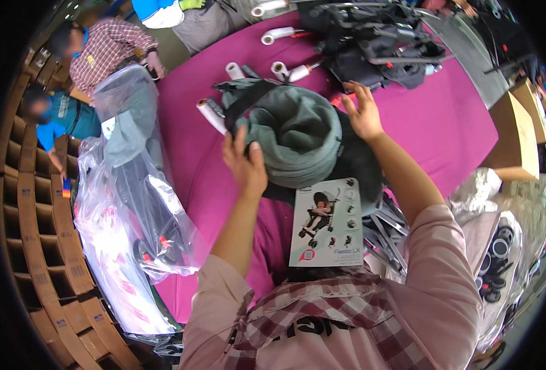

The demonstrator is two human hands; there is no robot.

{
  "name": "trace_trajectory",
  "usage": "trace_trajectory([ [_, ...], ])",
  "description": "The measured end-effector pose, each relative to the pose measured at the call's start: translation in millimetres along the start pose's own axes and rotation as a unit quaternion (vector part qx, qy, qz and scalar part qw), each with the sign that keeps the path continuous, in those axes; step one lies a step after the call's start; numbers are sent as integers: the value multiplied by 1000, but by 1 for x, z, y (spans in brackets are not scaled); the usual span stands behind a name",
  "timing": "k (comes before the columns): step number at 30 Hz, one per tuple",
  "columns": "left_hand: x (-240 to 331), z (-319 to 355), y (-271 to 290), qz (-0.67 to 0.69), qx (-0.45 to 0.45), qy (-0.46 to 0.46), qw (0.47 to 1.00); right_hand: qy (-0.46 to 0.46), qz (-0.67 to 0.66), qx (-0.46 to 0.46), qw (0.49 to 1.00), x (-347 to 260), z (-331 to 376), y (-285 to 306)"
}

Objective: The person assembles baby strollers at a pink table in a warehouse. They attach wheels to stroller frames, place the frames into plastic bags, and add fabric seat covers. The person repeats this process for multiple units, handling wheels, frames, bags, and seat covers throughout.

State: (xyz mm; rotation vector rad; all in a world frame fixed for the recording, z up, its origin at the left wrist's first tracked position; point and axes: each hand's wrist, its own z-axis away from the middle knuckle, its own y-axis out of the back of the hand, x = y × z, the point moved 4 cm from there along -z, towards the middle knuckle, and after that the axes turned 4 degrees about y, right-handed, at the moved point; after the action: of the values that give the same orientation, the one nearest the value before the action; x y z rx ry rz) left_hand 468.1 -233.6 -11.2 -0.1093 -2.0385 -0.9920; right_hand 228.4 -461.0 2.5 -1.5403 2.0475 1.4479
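- Left hand [246,163] presses on the near-left side of the grey-green fabric bundle [294,132], fingers spread across the soft folds, thumb out, gripping nothing.
- Right hand [363,111] sits at the bundle's far-right edge, fingers fanned wide and lifted; whether they touch the cloth can't be told.
- The bundle lies mid-table on the magenta table cover [458,123], rounded and rumpled, with bare cover open to its right.
- A stiff printed card [327,223] hangs just below it, flat and glossy.
- White foam-wrapped tubes [211,114] lie just left; a folded black stroller frame [371,37] is beyond.
- Crinkly clear plastic bags [131,203] crowd the left edge, beside stacked cardboard boxes [32,234].
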Motion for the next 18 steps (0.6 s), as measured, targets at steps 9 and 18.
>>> trace_trajectory([
  [9, -85, 196, 98, -69, -100, 85, 989, -526, 250, -236, 778, 150, 396, 292],
  [18, 46, 214, 60, 92, -235, -86, 964, -580, 275, -296, 707, 41, 420, 277],
])
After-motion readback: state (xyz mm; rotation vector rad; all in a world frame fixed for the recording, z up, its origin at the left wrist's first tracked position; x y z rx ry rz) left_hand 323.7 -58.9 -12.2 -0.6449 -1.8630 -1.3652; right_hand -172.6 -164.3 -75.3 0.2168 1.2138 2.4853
